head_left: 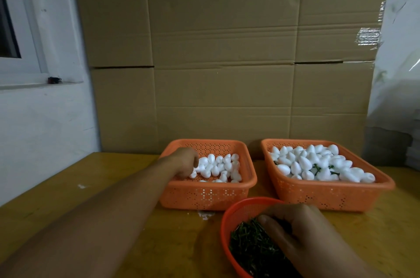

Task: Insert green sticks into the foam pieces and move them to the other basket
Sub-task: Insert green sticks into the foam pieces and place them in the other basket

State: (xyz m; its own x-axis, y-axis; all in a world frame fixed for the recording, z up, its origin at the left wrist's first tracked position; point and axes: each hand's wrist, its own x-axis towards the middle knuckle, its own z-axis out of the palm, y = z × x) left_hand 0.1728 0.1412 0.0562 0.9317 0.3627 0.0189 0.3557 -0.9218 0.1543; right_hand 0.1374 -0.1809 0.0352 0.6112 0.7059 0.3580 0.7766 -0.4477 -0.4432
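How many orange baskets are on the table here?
3: left basket under the left hand, right basket beside it, round basket of sticks nearest, partly cropped.

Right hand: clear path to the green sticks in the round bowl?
Likely yes. The right hand is already down in the round bowl, fingers on the green sticks. Nothing lies between them; whether it grips one yet is unclear.

Two bare forearms and hands of one person, seen from a head-worn camera. Left hand (pixel 185 161) and right hand (pixel 300 230) carry no gloves, rings or watch; no sleeve covers either forearm within view.
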